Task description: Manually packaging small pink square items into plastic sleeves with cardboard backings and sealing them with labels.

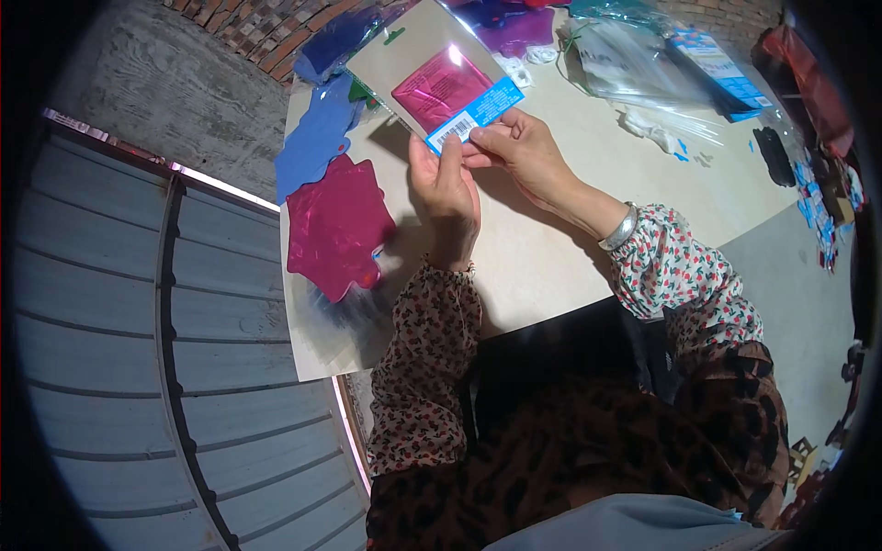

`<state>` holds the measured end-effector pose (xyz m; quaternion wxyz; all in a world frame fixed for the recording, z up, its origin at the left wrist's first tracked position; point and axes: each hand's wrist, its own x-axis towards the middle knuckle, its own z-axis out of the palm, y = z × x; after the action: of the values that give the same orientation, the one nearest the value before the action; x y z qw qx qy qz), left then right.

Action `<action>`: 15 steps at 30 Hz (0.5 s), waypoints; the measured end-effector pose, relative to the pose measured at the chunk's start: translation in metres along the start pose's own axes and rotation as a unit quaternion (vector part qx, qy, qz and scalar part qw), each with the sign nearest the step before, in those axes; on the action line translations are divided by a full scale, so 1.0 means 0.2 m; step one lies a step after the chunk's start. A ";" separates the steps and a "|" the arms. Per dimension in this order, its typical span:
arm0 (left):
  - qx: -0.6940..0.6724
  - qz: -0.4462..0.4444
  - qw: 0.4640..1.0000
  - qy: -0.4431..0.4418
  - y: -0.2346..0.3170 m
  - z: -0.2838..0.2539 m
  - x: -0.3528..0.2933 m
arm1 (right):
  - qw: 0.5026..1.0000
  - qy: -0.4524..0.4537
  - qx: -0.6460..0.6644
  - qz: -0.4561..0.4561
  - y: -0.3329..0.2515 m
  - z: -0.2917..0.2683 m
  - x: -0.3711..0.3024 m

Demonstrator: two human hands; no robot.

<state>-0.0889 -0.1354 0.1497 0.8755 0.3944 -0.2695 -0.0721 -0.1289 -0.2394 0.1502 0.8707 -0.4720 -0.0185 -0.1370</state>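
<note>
Both my hands hold a flat clear plastic packet (445, 89) up over the table. Inside it lies a folded, shiny magenta foil piece, and a blue and white label with a barcode runs along its lower edge. My left hand (446, 188) grips the lower left corner, its thumb over the label. At the lower right edge, my right hand (528, 156) pinches the label side between thumb and fingers. To the left of my hands, a flat magenta foil balloon (340, 225) with a wavy outline lies on the table, partly over a blue foil balloon (312, 138).
Clear plastic sleeves (625, 64) are piled at the far right of the pale table (542, 266), beside blue and white label cards (721, 69). White crumpled scraps (650, 130) and a black object (774, 156) lie nearby. More clear film (344, 321) rests at the left edge.
</note>
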 end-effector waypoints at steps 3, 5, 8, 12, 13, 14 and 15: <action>0.016 0.017 1.000 0.007 0.00 0.01 0.00 | 1.000 0.003 0.005 -0.011 0.01 0.00 0.00; 0.076 0.035 0.996 -0.017 0.00 0.02 -0.01 | 1.000 0.015 0.013 -0.008 -0.01 0.00 0.00; 0.107 0.037 0.993 -0.035 0.00 0.04 -0.01 | 0.999 0.041 0.029 0.000 -0.02 0.00 0.00; 0.117 0.026 0.992 -0.042 -0.01 0.04 -0.01 | 0.998 0.045 0.049 -0.003 -0.03 -0.01 0.00; 0.124 0.029 0.991 -0.038 -0.01 0.03 -0.01 | 0.998 0.044 0.049 -0.003 -0.03 0.00 0.00; 0.132 0.032 0.990 -0.035 -0.02 0.02 0.00 | 0.998 0.044 0.048 -0.002 -0.03 0.00 0.00; 0.132 0.031 0.990 -0.035 -0.02 0.02 0.00 | 0.998 0.043 0.048 -0.001 -0.03 0.00 0.00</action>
<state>-0.0907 -0.1411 0.1480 0.8075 0.4952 -0.3196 -0.0226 -0.1309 -0.2421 0.1550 0.8923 -0.4231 0.0117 -0.1569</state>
